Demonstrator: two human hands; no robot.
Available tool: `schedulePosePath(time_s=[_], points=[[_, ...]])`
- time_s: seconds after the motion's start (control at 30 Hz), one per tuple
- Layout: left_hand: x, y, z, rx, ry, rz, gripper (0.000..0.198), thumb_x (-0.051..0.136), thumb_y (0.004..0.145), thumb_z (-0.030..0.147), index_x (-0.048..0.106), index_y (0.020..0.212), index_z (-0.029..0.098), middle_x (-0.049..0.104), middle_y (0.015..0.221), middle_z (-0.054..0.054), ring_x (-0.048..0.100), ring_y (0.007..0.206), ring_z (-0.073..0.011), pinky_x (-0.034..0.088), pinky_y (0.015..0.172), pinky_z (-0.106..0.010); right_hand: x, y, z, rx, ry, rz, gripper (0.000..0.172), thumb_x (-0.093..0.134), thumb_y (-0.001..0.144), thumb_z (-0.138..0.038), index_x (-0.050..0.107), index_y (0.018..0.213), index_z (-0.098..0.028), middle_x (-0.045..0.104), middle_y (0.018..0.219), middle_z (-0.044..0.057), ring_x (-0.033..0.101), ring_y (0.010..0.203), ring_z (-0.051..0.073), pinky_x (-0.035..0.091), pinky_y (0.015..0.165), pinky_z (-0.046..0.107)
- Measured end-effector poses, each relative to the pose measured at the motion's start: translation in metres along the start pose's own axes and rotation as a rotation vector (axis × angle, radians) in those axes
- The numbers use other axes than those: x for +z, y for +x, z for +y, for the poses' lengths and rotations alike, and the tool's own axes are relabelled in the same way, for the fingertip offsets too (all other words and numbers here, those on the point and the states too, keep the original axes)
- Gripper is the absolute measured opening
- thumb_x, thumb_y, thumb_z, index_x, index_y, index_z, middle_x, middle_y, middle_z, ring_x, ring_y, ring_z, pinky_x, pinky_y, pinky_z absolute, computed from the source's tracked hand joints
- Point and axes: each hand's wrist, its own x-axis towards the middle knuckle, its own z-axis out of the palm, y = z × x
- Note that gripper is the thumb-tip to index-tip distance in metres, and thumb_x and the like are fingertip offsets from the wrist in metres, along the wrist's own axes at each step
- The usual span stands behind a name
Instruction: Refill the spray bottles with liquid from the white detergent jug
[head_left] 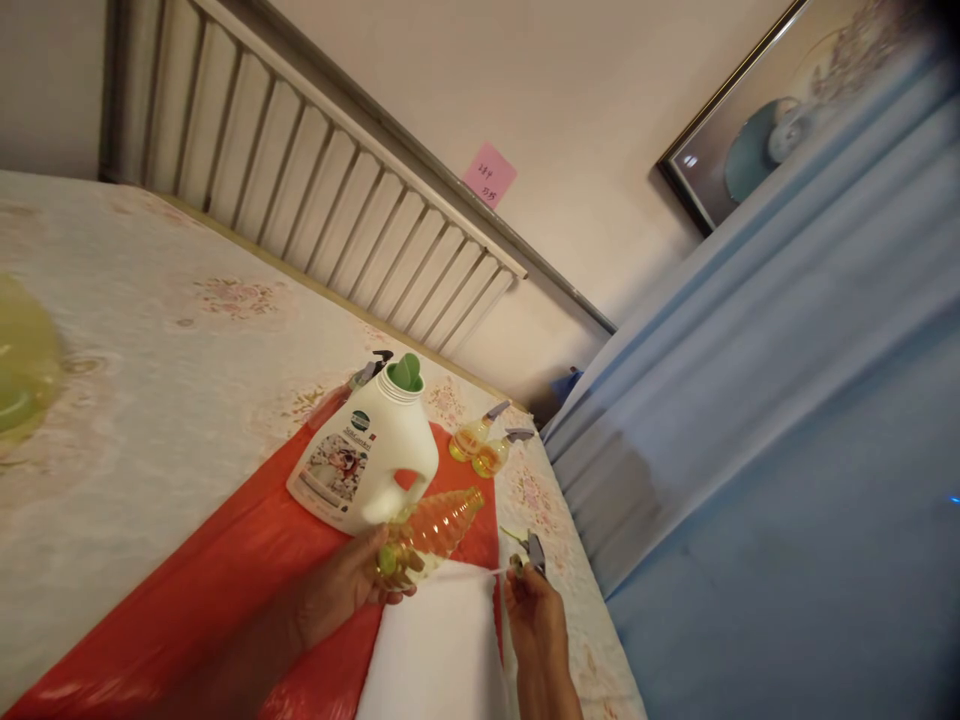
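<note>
Nearest the camera, a smooth white sheet-like piece (442,650) runs up from the bottom edge over a glossy red plastic sheet (277,590), which covers part of the bench (172,370) and its pale floral cloth. Above the white piece, the person's left hand (360,575) is curled around the lower part of a clear, ribbed plastic bottle (442,525), tilted so that its bare neck points up and to the right. Whether any liquid is inside cannot be told for certain.

Farther right, the person's right hand (536,610) pinches what looks like a grey trigger spray head (535,552). From these fingers a thin whitish tube (484,572) stretches left, below the bottle's neck and apart from its mouth; its far tip blends into the white.

Just beyond the bottle stands a large cream-white plastic jug (401,430) with a handle, a picture label and a green piece in its mouth. Two small clear bottles holding yellow liquid (487,460), with grey triggers, stand near the sheet's far corner.

The step in hand seems to be handling bottle and sprayer as separate parts; joining them would call for a steady bottle and the tube lined up with its mouth.
</note>
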Motion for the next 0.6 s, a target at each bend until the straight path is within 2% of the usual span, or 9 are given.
schedulePosePath(time_s=[0.2,0.4,0.6], points=[[0.001,0.0,0.0,-0.006,0.024,-0.002,0.048,0.059,0.083,0.059,0.063,0.109,0.019,0.075,0.094,-0.01,0.07,0.074,-0.0237,0.046,0.067,-0.033,0.012,0.013,0.016,0.103,-0.069,-0.126,0.031,0.084,0.049,-0.022,0.066,0.075,-0.018,0.069,0.066,-0.002,0.06,0.05,0.009,0.049,0.048,0.019],[0.005,-0.004,0.002,0.004,0.024,-0.005,0.05,0.06,0.082,0.059,0.064,0.111,0.018,0.075,0.095,-0.01,0.07,0.075,-0.023,0.046,0.066,-0.031,0.026,0.035,0.02,0.192,-0.164,-0.246,0.019,0.075,0.053,-0.02,0.064,0.068,-0.016,0.064,0.058,-0.001,0.051,0.042,0.007,0.041,0.04,0.017],[0.006,-0.004,0.003,-0.027,0.051,-0.04,0.05,0.059,0.083,0.059,0.063,0.116,0.02,0.074,0.097,-0.009,0.069,0.077,-0.0216,0.047,0.07,-0.032,0.043,0.045,0.026,0.223,-0.246,-0.368,0.017,0.072,0.054,-0.021,0.065,0.069,-0.015,0.062,0.052,-0.001,0.047,0.039,0.006,0.037,0.038,0.015]])
